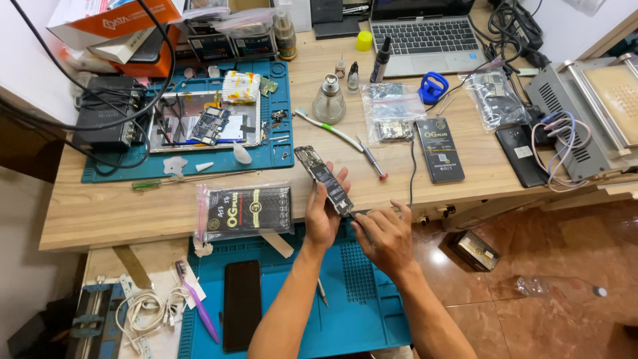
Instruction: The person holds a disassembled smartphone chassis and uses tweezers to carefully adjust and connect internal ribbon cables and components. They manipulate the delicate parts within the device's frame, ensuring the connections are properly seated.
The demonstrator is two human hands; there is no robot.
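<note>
The left hand closes its grip around the lower end of an opened phone, fingers wrapped behind and thumb along the edge, so the exposed inner side tilts up toward the person. That hold keeps the phone off the desk and steady at a slant. The right hand sits just right of it, fingers pressed together near the phone's bottom corner; whether they pinch a small tool cannot be told (the fingertips blur into the phone's edge).

Directly beneath both hands lies a blue work mat, placed where small parts would land. Left of the grip, a black battery pack in a clear bag rests near the desk's front edge, within easy reach. Further left and nearer the person, a dark phone lies flat on the mat, beside a purple toothbrush.

Beyond the grip, a screwdriver with a red tip and a white toothbrush lie on the desk, handles angled toward the person. Farther out stand a glass solvent bottle, a second blue mat with a circuit board, and a laptop at the back.
</note>
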